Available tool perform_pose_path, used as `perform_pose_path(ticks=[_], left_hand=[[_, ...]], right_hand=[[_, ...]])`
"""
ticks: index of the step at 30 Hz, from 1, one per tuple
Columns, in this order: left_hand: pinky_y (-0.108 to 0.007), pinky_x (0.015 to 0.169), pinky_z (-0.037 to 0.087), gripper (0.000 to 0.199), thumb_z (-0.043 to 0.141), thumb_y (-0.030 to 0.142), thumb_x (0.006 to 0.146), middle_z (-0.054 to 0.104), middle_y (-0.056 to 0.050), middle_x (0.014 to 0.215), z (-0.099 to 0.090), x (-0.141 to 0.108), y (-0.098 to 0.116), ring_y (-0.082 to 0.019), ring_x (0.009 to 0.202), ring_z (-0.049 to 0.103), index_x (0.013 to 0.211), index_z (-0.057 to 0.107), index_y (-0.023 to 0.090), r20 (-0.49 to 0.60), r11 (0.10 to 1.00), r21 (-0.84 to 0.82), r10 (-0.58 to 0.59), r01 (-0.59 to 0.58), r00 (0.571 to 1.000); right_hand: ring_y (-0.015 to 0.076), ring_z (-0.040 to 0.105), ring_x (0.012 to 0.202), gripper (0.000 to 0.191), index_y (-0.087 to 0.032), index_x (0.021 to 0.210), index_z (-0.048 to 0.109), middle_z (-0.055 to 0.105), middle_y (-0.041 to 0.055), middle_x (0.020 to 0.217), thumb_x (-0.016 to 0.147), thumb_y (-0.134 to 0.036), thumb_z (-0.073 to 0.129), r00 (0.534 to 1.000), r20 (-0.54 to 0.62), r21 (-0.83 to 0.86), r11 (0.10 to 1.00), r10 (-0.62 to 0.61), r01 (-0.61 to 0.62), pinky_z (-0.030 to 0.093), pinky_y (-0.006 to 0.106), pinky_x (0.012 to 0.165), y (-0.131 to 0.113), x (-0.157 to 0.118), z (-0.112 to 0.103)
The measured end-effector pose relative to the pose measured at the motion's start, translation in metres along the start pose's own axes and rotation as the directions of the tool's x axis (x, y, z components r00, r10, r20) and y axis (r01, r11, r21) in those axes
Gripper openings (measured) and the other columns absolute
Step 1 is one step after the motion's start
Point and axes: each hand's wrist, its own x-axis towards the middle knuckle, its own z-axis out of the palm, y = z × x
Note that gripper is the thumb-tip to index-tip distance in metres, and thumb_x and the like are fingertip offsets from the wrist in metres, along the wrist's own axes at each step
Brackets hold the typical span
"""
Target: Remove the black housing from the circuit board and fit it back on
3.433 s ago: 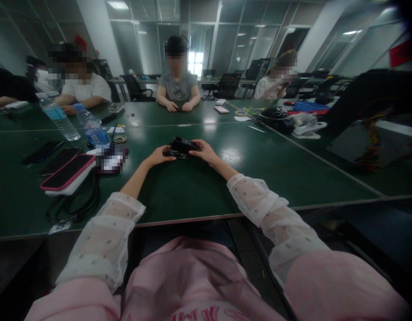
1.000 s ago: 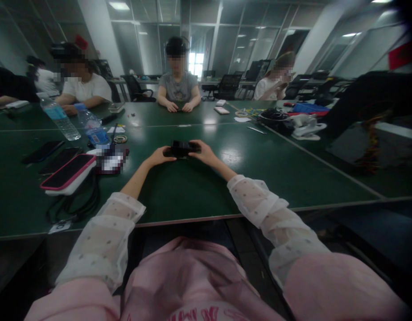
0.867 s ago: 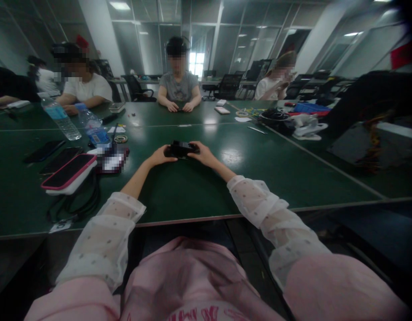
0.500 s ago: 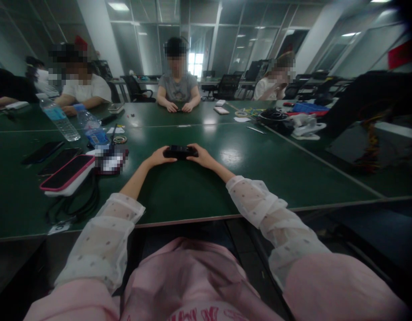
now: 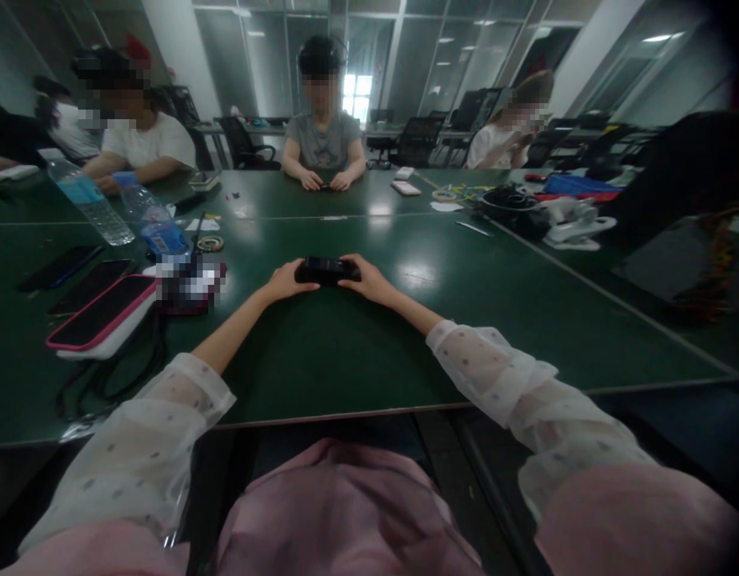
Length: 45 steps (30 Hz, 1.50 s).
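Note:
Between my two hands is a small black box-shaped device (image 5: pixel 328 270), held level at or just above the green table (image 5: pixel 357 352). Its exact kind is too dark to make out. My left hand (image 5: pixel 285 280) grips its left end, thumb along the near side and fingers behind. At the right end, my right hand (image 5: pixel 368 280) closes on it in the same way. Whether the device touches the tabletop I cannot tell.
Left of my hands lie a pink-edged phone (image 5: pixel 102 312), dark phones (image 5: pixel 93 286), cables (image 5: pixel 114 372) and two water bottles (image 5: pixel 87 200). A tape roll (image 5: pixel 210 243) is nearby. Across sit people (image 5: pixel 322 132). Black cables (image 5: pixel 507 204) and a white device (image 5: pixel 579 224) lie right.
The view has shifted slightly, so the left-hand items sit further left and the right-hand ones further right. Both hands keep their hold on the black device.

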Motion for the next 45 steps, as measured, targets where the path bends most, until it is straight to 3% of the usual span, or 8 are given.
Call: perform_pose_path(ticks=[10,20,45], left_hand=[[-0.047,0.093,0.043,0.07,0.069,0.058,0.069,0.061,-0.014,0.119,-0.001,0.002,0.0,-0.033,0.111,0.056,0.124,0.051,0.017,0.017,0.999,0.015,-0.033,0.033,0.999],[-0.046,0.091,0.043,0.059,0.065,0.058,0.075,0.06,-0.011,0.118,-0.019,0.001,0.011,-0.03,0.107,0.056,0.119,0.053,0.02,0.116,0.999,0.01,0.047,-0.048,0.992],[-0.047,0.098,0.037,0.056,0.066,0.054,0.076,0.057,-0.008,0.122,-0.014,0.0,0.002,-0.03,0.116,0.05,0.122,0.049,0.027,0.119,0.997,-0.075,0.03,-0.021,0.992]], right_hand=[[0.0238,0.058,0.108,0.05,-0.021,0.123,0.046,0.058,0.0099,0.119,0.079,-0.025,0.068,0.998,0.059,0.055,0.998,-0.013,0.01,0.048,0.046,0.093,0.004,0.004,-0.007],[0.0239,0.057,0.113,0.052,-0.023,0.127,0.043,0.055,0.0089,0.122,0.08,-0.025,0.066,0.993,0.115,0.106,0.993,0.034,-0.046,0.048,0.048,0.096,-0.002,0.007,-0.014],[0.0235,0.057,0.114,0.055,-0.03,0.126,0.044,0.057,0.0053,0.122,0.078,-0.025,0.07,0.968,0.151,0.197,0.953,0.201,-0.228,0.048,0.05,0.098,0.002,0.007,-0.015]])
